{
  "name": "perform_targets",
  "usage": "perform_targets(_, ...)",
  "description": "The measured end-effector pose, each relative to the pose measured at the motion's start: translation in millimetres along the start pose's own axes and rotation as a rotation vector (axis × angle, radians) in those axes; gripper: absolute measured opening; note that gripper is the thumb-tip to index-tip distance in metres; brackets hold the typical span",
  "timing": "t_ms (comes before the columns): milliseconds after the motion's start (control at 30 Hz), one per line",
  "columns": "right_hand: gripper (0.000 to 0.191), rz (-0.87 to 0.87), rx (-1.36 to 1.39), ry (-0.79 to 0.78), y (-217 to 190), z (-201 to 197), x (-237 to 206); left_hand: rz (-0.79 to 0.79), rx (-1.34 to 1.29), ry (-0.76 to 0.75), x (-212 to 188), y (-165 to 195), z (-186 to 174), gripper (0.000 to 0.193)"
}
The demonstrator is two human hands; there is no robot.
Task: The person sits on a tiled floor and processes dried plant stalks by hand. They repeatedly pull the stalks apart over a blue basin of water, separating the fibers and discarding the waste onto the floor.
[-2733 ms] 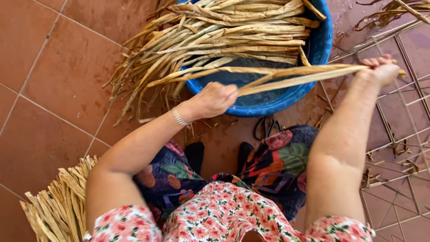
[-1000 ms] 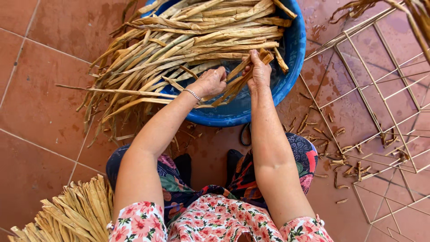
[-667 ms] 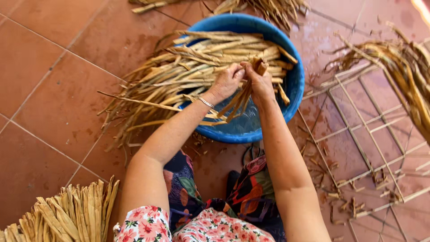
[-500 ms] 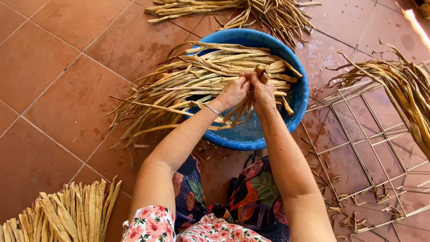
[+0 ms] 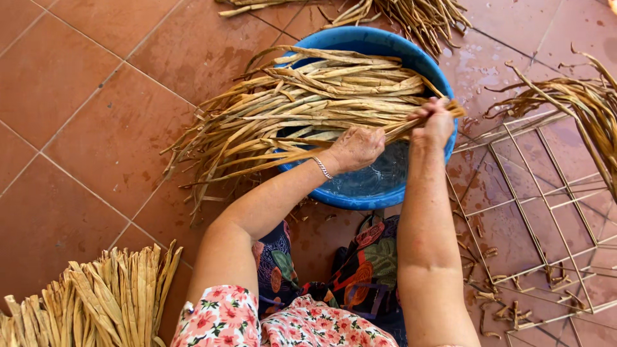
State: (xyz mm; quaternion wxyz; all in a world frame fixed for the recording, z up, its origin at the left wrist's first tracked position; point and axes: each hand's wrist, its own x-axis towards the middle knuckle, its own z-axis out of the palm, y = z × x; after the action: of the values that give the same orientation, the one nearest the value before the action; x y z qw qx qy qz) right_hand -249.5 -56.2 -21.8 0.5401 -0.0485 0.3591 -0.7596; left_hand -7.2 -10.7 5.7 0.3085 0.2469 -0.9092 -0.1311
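Straw-coloured dry strips [image 5: 96, 302] lie bundled nearest, lower left. Beyond, the left hand [image 5: 357, 146] and right hand [image 5: 434, 122] both close their fingers on one long strip [image 5: 411, 125] over the blue basin [image 5: 360, 193], which holds water and more leaves [image 5: 308, 106].

Terracotta tile floor [image 5: 96, 122] everywhere, wet patches (daylight glinting off them) just beside the wire grid frame [image 5: 540, 212].

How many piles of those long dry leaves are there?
4 outside the hands: one across the blue basin, one at the top edge, one at right, one at bottom left. More may lie out of view.
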Motion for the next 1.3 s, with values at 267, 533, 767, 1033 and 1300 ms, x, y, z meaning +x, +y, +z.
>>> perform_targets(267, 0.026, -0.182, 0.132, 0.196, -91, -61, 3, -0.069, -0.017, -0.381, -32, 2, -26, 0.018)
perform_targets(533, 0.026, -0.342, 0.171, 0.359, -137, -102, -4, -0.068, 0.025, -0.502, -64, -33, -48, 0.024)
perform_targets(767, 0.033, -0.556, 0.007, 0.443, -125, -94, -8, -0.338, 0.167, -0.696, -86, -75, -29, 0.024)
perform_targets(1033, 0.013, -0.411, -0.434, 0.072, 17, -42, 0, -0.497, 0.283, -0.939, -97, -88, 32, 0.073)
perform_targets(1300, 0.006, -0.061, -0.442, 0.372, 109, -77, -25, -0.782, 0.039, -1.088, -80, -105, 38, 0.058)
